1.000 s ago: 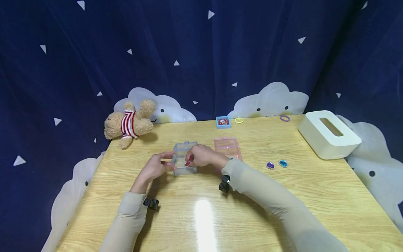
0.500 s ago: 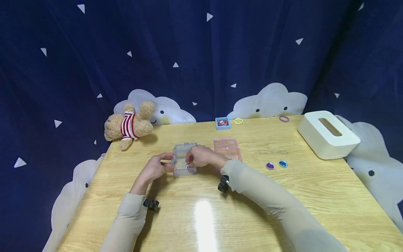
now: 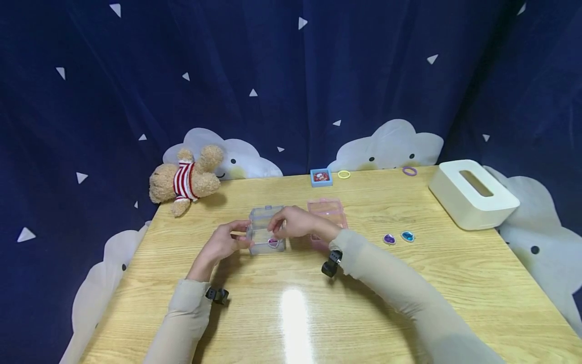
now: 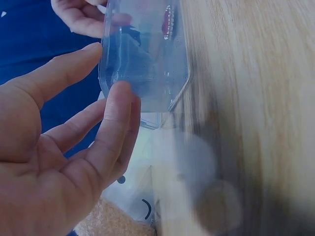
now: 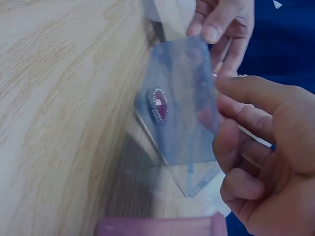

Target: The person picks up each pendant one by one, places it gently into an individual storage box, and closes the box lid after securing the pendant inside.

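Observation:
A clear bluish box point(image 3: 260, 248) stands with its lid up on the table. Inside it, by the front wall, lies a magenta gem point(image 5: 159, 105) with a silvery beaded rim, also visible through the wall in the left wrist view. My left hand point(image 3: 225, 241) holds the left end of this box, thumb toward the front and index finger toward the back. Just above the box's right side hovers my right hand point(image 3: 292, 222), fingers loosely bent and nothing between them. To its right, partly behind the wrist, a pink see-through box point(image 3: 325, 207) stands with its lid raised.
A purple gem point(image 3: 389, 239) and a blue gem point(image 3: 407, 236) lie to the right. Along the back are a small blue square frame point(image 3: 321, 178), yellow ring point(image 3: 343, 175) and purple ring point(image 3: 409, 171). A teddy bear point(image 3: 184, 181) and a white tissue box point(image 3: 474, 194) flank them.
My right hand has lowered the magenta gem into the clear box, let it go and lifted slightly up and right. The left hand has stayed on the box.

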`<action>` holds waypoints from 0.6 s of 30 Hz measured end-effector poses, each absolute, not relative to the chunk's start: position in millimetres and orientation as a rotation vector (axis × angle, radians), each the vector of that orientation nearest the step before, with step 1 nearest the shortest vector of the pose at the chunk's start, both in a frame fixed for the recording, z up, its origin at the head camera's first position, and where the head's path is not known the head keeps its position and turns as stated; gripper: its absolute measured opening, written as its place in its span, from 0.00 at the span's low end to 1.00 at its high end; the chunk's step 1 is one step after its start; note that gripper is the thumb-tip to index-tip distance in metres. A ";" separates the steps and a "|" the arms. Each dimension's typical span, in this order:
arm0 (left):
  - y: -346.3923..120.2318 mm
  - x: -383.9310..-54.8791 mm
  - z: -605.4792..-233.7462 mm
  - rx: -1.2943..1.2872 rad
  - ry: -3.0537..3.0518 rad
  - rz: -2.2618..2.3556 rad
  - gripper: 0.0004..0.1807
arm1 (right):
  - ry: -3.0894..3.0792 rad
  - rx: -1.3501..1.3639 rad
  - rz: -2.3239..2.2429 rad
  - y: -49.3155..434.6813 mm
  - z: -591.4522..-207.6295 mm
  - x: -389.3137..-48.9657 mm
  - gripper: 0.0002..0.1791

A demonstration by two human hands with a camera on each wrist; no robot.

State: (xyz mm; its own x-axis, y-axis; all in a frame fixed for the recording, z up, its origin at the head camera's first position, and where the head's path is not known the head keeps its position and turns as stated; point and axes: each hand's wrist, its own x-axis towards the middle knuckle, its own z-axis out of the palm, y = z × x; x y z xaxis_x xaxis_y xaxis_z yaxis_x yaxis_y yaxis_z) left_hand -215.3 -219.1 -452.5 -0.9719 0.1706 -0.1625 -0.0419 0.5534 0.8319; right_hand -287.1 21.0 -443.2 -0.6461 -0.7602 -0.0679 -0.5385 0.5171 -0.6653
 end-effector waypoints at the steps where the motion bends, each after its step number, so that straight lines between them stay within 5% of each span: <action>1: -219.3 -215.3 -452.5 0.110 2.567 1.381 0.36 | 2.393 -1.078 -0.909 23.7 -441.7 -286.8 0.13; 18: -222.0 -216.1 -452.5 0.112 2.557 1.382 0.36 | 2.500 -0.913 -1.013 93.3 -427.1 -287.2 0.09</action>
State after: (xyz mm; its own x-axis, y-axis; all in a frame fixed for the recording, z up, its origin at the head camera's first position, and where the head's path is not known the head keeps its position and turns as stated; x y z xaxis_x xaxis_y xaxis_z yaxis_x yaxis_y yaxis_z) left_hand -216.1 -222.0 -452.5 -0.9700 0.1767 -0.1670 -0.0430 0.5515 0.8330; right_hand -287.2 93.3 -427.1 -0.7562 -0.6536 -0.0310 -0.4476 0.5512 -0.7042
